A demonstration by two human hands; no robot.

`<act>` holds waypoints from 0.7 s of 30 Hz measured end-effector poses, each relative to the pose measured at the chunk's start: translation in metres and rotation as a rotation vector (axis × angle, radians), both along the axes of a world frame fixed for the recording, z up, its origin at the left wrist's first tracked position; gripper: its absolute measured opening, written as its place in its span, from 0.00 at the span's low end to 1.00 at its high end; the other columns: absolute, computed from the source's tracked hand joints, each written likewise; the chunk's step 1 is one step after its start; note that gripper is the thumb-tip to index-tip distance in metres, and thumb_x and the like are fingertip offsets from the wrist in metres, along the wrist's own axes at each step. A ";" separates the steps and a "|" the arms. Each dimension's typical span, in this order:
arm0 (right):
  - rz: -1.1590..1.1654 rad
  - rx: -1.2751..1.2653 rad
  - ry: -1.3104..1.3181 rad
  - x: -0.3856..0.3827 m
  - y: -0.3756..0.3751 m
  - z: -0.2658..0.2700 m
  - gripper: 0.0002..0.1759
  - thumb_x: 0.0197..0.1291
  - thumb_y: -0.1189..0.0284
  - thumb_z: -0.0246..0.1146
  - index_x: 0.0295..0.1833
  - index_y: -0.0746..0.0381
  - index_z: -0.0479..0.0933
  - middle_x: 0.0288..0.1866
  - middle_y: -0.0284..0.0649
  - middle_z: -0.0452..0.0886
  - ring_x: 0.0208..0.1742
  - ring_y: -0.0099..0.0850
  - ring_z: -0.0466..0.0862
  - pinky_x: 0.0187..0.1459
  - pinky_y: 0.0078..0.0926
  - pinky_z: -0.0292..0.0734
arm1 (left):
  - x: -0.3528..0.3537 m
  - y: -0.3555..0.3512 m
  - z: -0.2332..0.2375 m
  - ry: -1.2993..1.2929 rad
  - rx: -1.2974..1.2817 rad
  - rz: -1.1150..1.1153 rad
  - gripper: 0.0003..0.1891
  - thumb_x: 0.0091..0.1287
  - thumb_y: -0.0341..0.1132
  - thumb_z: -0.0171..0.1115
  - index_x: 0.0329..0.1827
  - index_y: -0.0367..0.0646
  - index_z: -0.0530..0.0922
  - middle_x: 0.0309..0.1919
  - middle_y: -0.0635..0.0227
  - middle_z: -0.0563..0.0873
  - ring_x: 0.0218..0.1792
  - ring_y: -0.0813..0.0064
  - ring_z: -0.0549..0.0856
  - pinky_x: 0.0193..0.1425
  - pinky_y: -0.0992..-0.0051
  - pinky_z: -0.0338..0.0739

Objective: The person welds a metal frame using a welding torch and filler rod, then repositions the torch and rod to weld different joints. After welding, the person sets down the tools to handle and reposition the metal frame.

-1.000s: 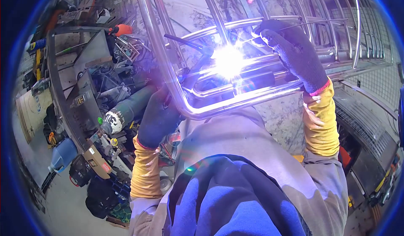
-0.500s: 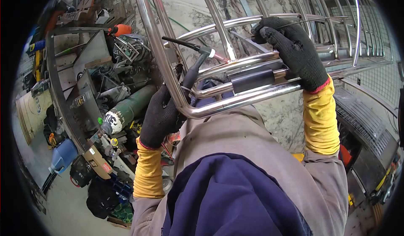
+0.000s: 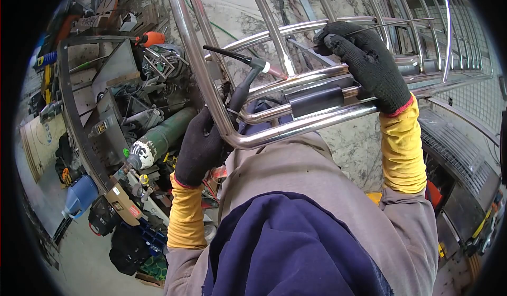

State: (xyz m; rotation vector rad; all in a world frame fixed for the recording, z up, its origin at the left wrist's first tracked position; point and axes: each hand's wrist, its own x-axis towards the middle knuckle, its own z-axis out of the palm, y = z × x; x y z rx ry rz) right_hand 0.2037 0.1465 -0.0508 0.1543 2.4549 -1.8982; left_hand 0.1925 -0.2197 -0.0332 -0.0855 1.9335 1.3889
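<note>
The grip of the gloved left hand (image 3: 202, 148), partly hidden behind a shiny tube frame (image 3: 301, 127), is closed around a torch (image 3: 241, 91), its tip right by the joint of a bar (image 3: 268, 24) and a rail (image 3: 322, 75). The gloved right hand (image 3: 367, 66) pinches a thin rod (image 3: 393, 25) over the frame. Farther left, a green cylinder (image 3: 166, 133) lies amid clutter (image 3: 142, 117).
</note>
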 end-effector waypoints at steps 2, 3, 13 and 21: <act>0.020 0.014 0.022 -0.001 0.002 -0.001 0.14 0.82 0.68 0.66 0.61 0.66 0.89 0.49 0.41 0.95 0.51 0.27 0.93 0.57 0.27 0.88 | 0.000 -0.003 0.000 0.046 0.009 -0.054 0.13 0.83 0.35 0.60 0.59 0.34 0.82 0.33 0.71 0.86 0.33 0.84 0.83 0.37 0.78 0.78; 0.041 0.029 0.044 -0.002 0.003 -0.002 0.13 0.82 0.69 0.66 0.61 0.66 0.89 0.49 0.41 0.95 0.51 0.26 0.92 0.56 0.27 0.88 | 0.001 -0.004 -0.001 0.092 0.018 -0.107 0.12 0.82 0.34 0.60 0.59 0.34 0.82 0.33 0.71 0.86 0.33 0.85 0.83 0.37 0.79 0.78; -0.011 -0.086 -0.014 -0.002 0.000 0.000 0.14 0.81 0.70 0.67 0.61 0.68 0.88 0.49 0.41 0.95 0.51 0.26 0.92 0.57 0.28 0.88 | 0.011 -0.006 -0.011 0.286 0.005 -0.221 0.10 0.78 0.30 0.61 0.56 0.34 0.80 0.30 0.68 0.86 0.29 0.78 0.85 0.35 0.71 0.79; -0.009 0.022 0.036 0.001 -0.004 0.007 0.16 0.82 0.68 0.66 0.62 0.69 0.88 0.50 0.43 0.95 0.52 0.28 0.93 0.59 0.30 0.87 | 0.014 -0.015 -0.022 0.164 -0.027 -0.181 0.25 0.60 0.33 0.84 0.57 0.33 0.84 0.41 0.54 0.85 0.40 0.48 0.87 0.45 0.56 0.83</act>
